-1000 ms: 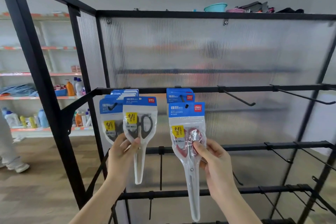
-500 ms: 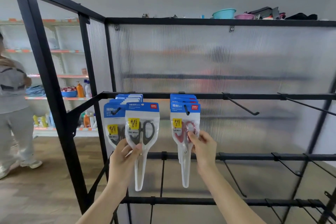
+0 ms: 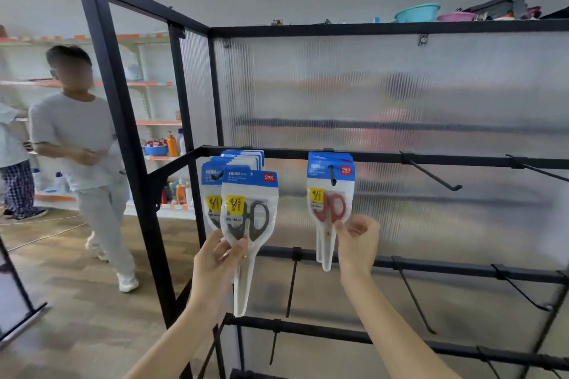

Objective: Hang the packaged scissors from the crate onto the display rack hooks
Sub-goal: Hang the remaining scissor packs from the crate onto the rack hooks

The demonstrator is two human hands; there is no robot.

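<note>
Scissors in two packs are at the rack now. The left hand (image 3: 215,268) pinches the lower edge of a black-handled pack (image 3: 248,218), thumb in front and fingers behind, holding it up in front of the left hook's stack (image 3: 237,160); its hang hole does not look threaded yet, so this pack is probably still to go on. The right hand (image 3: 357,243) has its fingertips at the side of a red-handled pack (image 3: 331,203) that already hangs on the second hook (image 3: 332,175); whether the fingers pinch it or only touch it I cannot tell. Behind it, more blue cards sit on that hook. To the right, bare hooks (image 3: 431,172) stand along the top bar, and the lower bars carry more. The crate is out of view, so what remains in it is unknown. A person (image 3: 80,144) stands at left by shop shelves.
</note>
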